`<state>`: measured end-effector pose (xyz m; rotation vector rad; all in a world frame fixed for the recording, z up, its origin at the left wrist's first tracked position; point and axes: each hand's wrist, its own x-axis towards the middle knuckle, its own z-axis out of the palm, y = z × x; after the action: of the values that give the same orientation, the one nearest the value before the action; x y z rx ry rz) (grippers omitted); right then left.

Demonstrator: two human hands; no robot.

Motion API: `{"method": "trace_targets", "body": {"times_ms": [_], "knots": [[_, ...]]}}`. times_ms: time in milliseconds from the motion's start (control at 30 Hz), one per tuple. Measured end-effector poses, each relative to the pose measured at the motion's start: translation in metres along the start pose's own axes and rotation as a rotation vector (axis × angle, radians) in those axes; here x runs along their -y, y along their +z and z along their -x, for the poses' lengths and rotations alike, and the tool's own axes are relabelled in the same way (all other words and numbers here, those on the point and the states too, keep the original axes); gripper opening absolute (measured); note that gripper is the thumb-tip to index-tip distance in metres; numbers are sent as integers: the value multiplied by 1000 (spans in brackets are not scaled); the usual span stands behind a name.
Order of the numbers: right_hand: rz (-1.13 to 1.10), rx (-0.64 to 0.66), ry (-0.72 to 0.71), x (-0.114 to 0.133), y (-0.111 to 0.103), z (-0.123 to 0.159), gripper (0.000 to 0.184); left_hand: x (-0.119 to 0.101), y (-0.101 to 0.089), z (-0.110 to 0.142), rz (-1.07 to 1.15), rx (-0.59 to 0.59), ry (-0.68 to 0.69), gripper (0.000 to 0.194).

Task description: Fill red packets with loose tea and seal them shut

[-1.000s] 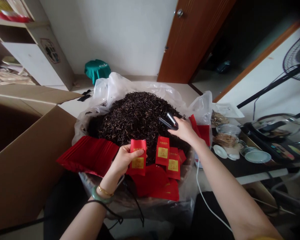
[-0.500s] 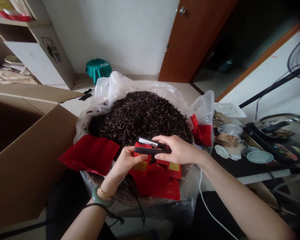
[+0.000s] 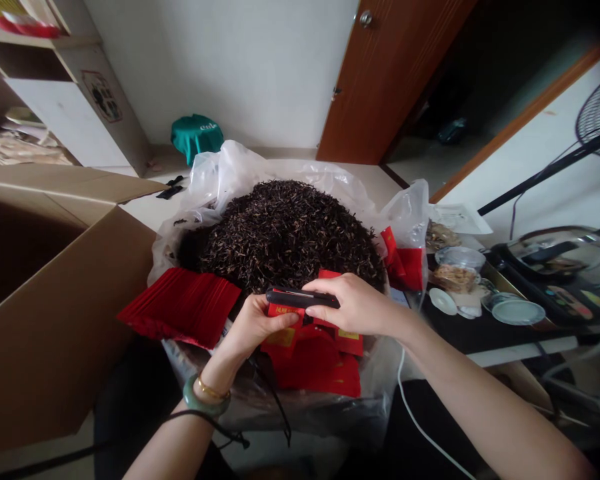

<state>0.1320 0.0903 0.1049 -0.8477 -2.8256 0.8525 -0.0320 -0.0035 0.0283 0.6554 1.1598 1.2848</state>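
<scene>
Red packet point(image 3: 281, 340) with its top edge in a black clamp point(image 3: 300, 300).
Left hand's point(image 3: 254, 325) fingers pinch the packet before a dark leaf pile point(image 3: 290, 230); right hand's point(image 3: 353, 308) fingers close round the clamp, squeezed nearly flat; a red packet stack point(image 3: 183, 303) lies to the left.

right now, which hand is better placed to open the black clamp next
Likely the right hand: its fingers grip the black clamp, while the left hand holds the red packet.
</scene>
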Motion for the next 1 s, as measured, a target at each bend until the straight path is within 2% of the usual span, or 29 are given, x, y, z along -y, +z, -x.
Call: {"method": "trace_targets", "body": {"times_ms": [300, 500, 700, 1000], "knots": [[-27, -17, -19, -2, 3, 0, 27, 0, 0, 1, -17, 25, 4, 28], [7, -30, -14, -4, 6, 0, 22, 8, 1, -1, -12, 15, -21, 33], [19, -31, 8, -3, 10, 1, 24, 14, 6, -2, -51, -9, -68, 38], [23, -80, -1, -8, 16, 3, 31, 16, 4, -3, -101, -10, -66, 32]]}}
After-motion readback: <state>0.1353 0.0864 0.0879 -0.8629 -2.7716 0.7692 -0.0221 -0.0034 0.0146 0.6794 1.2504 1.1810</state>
